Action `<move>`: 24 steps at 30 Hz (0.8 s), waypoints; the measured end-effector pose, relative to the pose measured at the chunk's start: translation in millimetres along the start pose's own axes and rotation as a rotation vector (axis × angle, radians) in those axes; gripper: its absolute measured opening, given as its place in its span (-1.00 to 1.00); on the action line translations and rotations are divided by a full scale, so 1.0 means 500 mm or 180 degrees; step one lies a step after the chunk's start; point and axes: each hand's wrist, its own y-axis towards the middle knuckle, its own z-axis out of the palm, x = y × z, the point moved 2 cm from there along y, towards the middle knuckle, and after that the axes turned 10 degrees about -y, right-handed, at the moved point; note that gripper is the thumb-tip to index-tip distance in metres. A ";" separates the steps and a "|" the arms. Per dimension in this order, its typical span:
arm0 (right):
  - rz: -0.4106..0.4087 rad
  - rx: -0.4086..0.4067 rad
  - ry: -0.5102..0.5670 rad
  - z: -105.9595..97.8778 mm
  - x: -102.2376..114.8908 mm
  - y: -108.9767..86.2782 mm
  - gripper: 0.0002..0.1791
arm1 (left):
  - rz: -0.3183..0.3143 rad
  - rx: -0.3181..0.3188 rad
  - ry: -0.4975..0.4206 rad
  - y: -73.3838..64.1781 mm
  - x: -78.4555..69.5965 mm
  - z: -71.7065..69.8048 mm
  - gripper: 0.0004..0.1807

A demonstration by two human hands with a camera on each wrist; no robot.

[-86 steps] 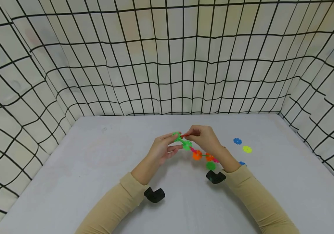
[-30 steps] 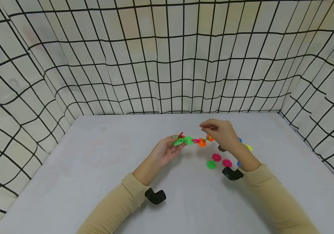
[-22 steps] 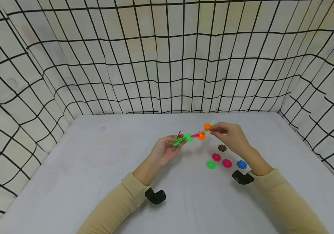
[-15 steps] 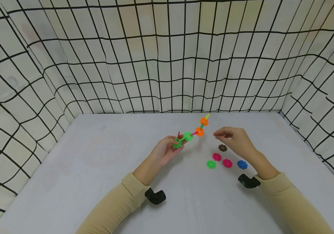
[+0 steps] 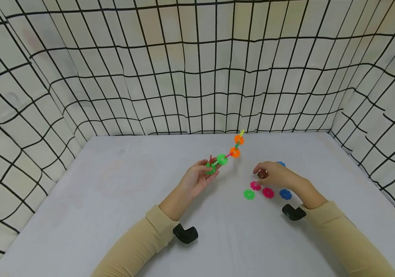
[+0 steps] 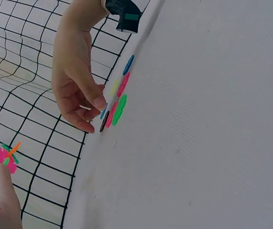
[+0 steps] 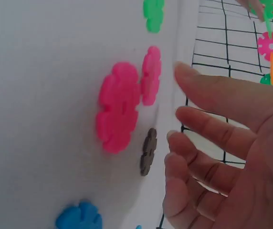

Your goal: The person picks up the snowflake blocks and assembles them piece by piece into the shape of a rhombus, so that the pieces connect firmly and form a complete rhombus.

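Note:
My left hand (image 5: 192, 181) pinches one end of a chain of slotted snowflake discs. A green disc (image 5: 222, 159) and orange discs (image 5: 234, 152) run up and away from the fingers to a yellow tip (image 5: 241, 132). A red disc (image 5: 211, 159) stands edge-on by the left fingertips. My right hand (image 5: 278, 177) hovers over a brown disc (image 7: 149, 151) on the table. In the right wrist view its thumb and fingers are spread and apart from that disc. Two pink discs (image 7: 120, 107) lie close by.
Loose on the white table (image 5: 114, 200) are a green disc (image 5: 249, 194) and blue discs (image 5: 285, 194). A yellow disc (image 6: 114, 88) shows faintly in the left wrist view. White walls with a black grid (image 5: 197, 84) enclose the table's back and sides.
The right hand has left the red disc on the chain, touched the orange end, let go, and lowered over the brown disc. The chain's far end has swung up and away.

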 end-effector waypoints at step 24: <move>0.0241 -0.0012 -0.0030 -0.007 -0.055 0.028 -0.65 | 0.0049 0.0017 0.0075 0.006 0.001 0.001 -0.33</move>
